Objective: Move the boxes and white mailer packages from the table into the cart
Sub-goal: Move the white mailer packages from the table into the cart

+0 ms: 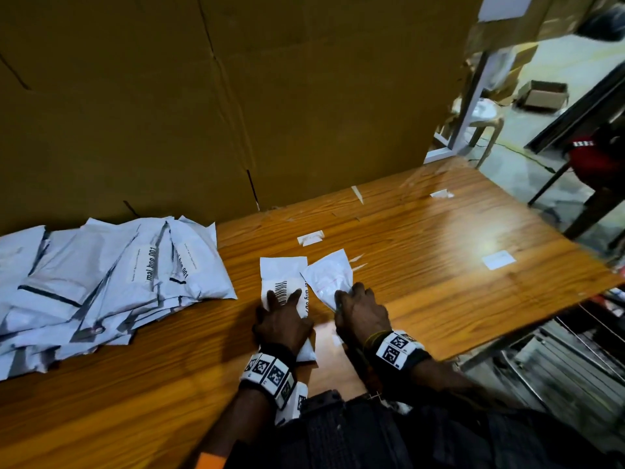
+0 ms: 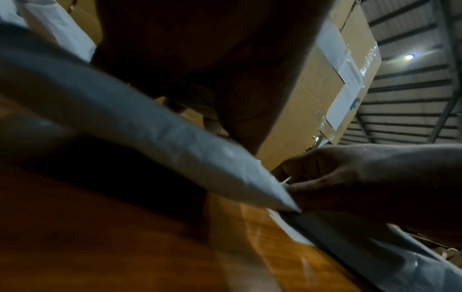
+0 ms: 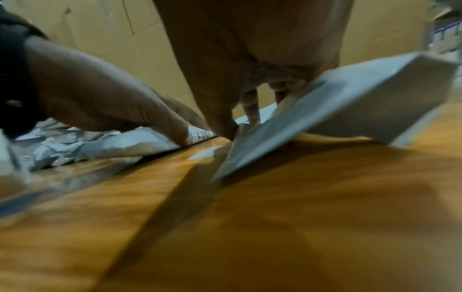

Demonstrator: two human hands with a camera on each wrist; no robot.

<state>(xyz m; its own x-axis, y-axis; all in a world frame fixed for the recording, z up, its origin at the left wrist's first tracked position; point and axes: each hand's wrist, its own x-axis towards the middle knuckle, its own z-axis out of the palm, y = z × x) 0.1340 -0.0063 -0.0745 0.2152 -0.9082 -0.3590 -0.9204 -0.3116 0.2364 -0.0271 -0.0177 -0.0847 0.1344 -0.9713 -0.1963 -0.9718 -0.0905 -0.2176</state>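
Note:
Two white mailers lie mid-table in the head view. My left hand (image 1: 283,304) presses flat, fingers spread, on the barcode mailer (image 1: 280,270); the right wrist view shows those straight fingers (image 3: 160,122) on that mailer (image 3: 120,146). My right hand (image 1: 356,304) grips the near edge of a smaller white mailer (image 1: 329,270), which tilts up off the wood (image 3: 345,110) with my fingers (image 3: 251,108) curled at its edge. A large pile of white mailers (image 1: 101,275) sits at the table's left. The wire cart (image 1: 561,363) stands below the table's right edge.
A tall cardboard wall (image 1: 236,96) backs the wooden table (image 1: 439,238). Small paper scraps (image 1: 499,259) lie on the right half of the tabletop. Beyond the right edge are a plastic chair (image 1: 483,120) and an open carton (image 1: 544,94) on the floor.

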